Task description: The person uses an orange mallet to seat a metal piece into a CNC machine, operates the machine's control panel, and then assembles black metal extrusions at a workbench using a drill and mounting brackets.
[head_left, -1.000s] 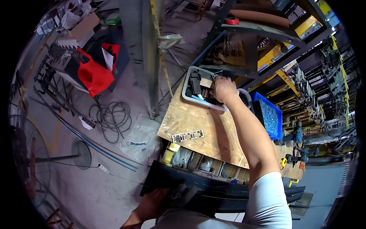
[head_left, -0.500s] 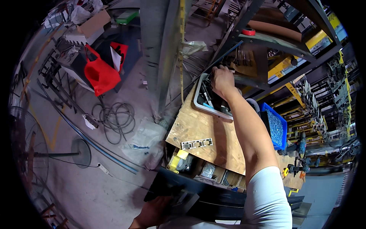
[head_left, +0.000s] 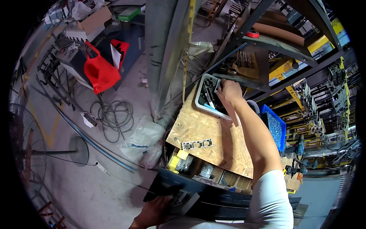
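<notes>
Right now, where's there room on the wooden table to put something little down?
On the wooden tabletop, there's a bare patch between the pale bin and metal profile, stretching right towards the right forearm. The bin is crowded with parts, and the right hand holds a brown strip there.

From the person's head, one wide fisheye view looks down and forward, near the flat tan wood-chip worktop, and takes in the grey concrete floor leftward and the dark metal shelving rack rightward.
</notes>
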`<state>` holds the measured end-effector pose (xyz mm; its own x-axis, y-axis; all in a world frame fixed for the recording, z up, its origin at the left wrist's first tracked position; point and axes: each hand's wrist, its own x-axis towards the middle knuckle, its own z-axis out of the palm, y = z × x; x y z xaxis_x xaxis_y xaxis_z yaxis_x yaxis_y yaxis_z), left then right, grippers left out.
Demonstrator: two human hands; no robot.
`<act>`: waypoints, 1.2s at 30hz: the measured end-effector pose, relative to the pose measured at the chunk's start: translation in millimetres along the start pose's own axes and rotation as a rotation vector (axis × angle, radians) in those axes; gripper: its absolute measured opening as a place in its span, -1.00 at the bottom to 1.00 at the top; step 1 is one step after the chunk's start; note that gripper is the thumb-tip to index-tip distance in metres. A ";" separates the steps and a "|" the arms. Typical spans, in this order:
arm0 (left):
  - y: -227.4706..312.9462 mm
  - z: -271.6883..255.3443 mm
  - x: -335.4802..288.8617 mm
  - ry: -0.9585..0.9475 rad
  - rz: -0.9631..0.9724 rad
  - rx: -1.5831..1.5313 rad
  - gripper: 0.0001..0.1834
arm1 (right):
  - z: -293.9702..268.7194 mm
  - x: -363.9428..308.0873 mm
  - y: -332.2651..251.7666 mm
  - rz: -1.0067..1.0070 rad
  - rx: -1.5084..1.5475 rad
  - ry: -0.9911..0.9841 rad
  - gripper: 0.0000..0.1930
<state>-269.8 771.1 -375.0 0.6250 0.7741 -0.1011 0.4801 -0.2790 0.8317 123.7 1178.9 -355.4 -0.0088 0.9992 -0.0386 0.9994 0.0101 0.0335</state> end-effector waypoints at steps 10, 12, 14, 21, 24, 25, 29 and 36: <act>3.9 -9.0 8.2 -0.002 0.006 -0.028 -0.19 | -6.3 22.2 -20.8 -0.149 0.060 0.338 -0.72; 9.7 -13.1 10.3 0.001 0.012 -0.005 -0.19 | 1.8 30.2 -19.9 -0.171 0.062 0.152 -0.73; 10.9 -15.2 10.8 -0.023 -0.004 -0.011 -0.18 | 19.5 45.5 0.3 -0.235 -0.098 0.011 -0.76; 4.3 -12.4 -8.4 -0.006 -0.084 0.017 -0.14 | 7.4 51.3 -18.3 -0.172 -0.179 0.052 -0.64; -3.2 -4.6 -8.0 0.050 0.024 -0.003 -0.15 | 20.2 58.7 -23.4 0.144 0.202 -0.002 -0.61; -2.5 -3.1 -7.7 0.018 0.000 0.012 -0.16 | 23.0 59.0 -16.6 0.141 0.225 0.034 -0.60; 1.1 -9.9 -11.7 -0.037 -0.100 0.032 -0.17 | 18.0 57.0 -43.2 0.116 0.282 0.074 -0.64; 0.7 -6.0 -16.5 -0.031 -0.078 0.055 -0.19 | 3.4 52.9 -9.8 0.199 0.707 0.098 -0.69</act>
<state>-283.5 761.6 -369.4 0.6029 0.7768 -0.1817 0.5606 -0.2505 0.7893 113.5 1231.5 -361.1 0.2052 0.9787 -0.0085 0.7656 -0.1659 -0.6216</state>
